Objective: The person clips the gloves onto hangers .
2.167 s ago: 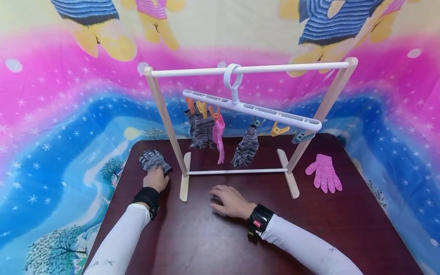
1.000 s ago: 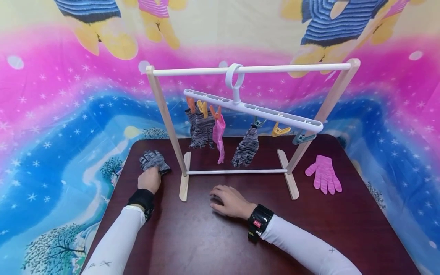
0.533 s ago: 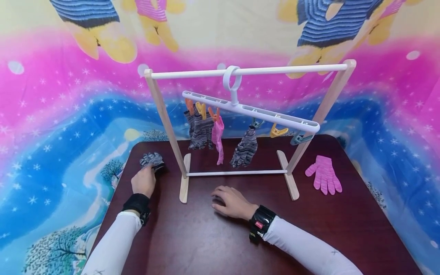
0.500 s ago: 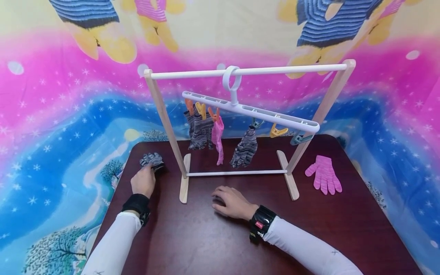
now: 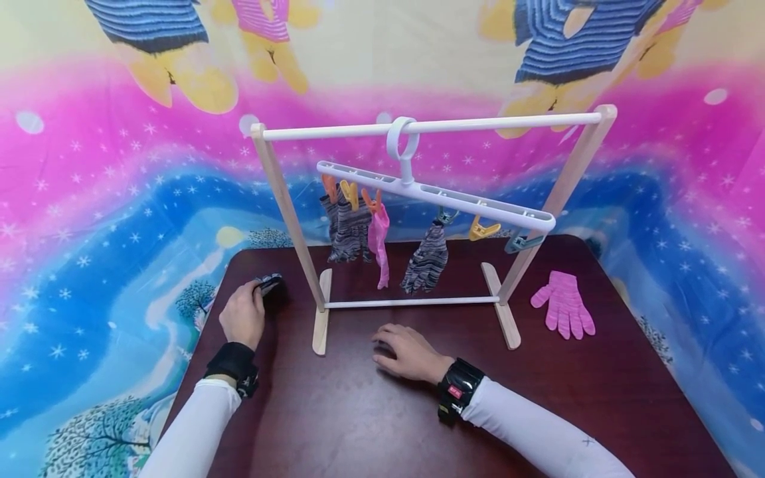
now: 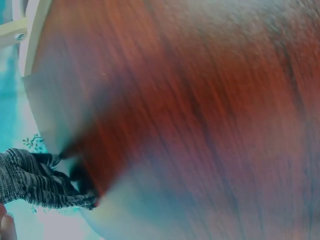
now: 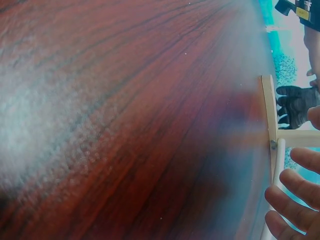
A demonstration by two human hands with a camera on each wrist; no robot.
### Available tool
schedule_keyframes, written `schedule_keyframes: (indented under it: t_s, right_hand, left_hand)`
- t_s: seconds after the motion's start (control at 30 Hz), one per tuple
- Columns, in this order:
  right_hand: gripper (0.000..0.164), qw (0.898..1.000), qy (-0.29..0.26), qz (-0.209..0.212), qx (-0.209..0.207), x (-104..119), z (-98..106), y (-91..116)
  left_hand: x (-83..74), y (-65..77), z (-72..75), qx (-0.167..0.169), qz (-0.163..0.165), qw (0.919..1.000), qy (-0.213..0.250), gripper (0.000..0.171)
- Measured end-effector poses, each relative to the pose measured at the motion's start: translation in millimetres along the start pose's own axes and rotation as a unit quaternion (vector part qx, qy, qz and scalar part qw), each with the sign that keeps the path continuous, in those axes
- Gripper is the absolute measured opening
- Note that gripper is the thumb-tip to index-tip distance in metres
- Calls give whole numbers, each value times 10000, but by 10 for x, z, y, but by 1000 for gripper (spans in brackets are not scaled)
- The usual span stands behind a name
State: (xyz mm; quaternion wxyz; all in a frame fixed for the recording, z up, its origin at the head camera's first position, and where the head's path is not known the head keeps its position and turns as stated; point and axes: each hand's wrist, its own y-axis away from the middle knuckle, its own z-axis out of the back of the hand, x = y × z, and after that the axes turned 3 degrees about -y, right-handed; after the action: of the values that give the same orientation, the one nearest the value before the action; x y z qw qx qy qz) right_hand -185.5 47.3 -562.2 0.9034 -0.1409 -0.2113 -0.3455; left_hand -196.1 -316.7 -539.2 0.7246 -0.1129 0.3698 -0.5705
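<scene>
My left hand (image 5: 242, 315) pinches a grey-black striped knit glove (image 5: 271, 282) at the table's left side. In the left wrist view the glove (image 6: 35, 180) hangs with its fingers downward, raised off the tabletop. My right hand (image 5: 412, 355) rests on the table in front of the stand, fingers relaxed and holding nothing. From the white clip hanger (image 5: 472, 204) hang grey striped fabric (image 5: 351, 232) under orange and yellow clips, a pink glove (image 5: 379, 245) and another grey striped glove (image 5: 427, 259). A pink glove (image 5: 564, 305) lies flat at the right.
A wooden stand (image 5: 285, 212) with a white top rail (image 5: 496, 123) carries the tilted hanger. Its right end has a yellow clip (image 5: 483, 229) and a blue-green clip (image 5: 524, 243) with nothing in them. The dark table (image 5: 358, 425) meets a patterned cloth backdrop (image 5: 119, 199).
My left hand gripped the grey glove lying on the table, drew it slightly left and toward me, and lifted it so it hangs. The right hand has stayed in place.
</scene>
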Motion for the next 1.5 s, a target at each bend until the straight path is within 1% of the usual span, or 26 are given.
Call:
schedule_keyframes:
  t_s: [0.1,0.2,0.43,0.53,0.63,0.73,0.97,1.13,1.27,1.4,1.5]
  right_hand:
    - [40,10000,5,-21,-16,-8,7,7]
    - [41,10000,51,-19,-3,-17,9,9]
    - [41,9999,115,-7,41,-25,40,40]
    - [42,9999,113,-5,57,-31,54,63]
    - [42,9999,98,7,51,-41,65,81]
    - [42,9999,90,10,44,-51,72,94]
    - [42,9999,58,-119,69,-55,83,122]
    - [43,9999,20,-82,53,-36,95,126]
    - [42,9999,50,-111,33,-37,95,131]
    - [40,9999,44,-150,-3,-43,94,136]
    - [41,9999,6,-137,-9,-41,97,137]
  left_hand:
    - [-18,-6,41,-65,79,9999,116,21]
    - [-13,6,89,-41,16,9998,189,21]
    - [17,62,213,-152,-425,9980,451,19]
    - [4,92,262,-192,-545,9967,573,20]
    - [-38,126,316,-278,-606,9951,737,20]
    - [-91,163,357,-438,-679,9928,884,19]
    - [-208,255,392,-715,-1068,9878,880,17]
    - [-279,301,435,-814,-1196,9848,959,17]
    - [-353,310,486,-892,-1502,9794,1016,18]
    - [-449,316,519,-1017,-1934,9703,1037,19]
    - [-528,336,531,-1040,-2183,9647,1042,19]
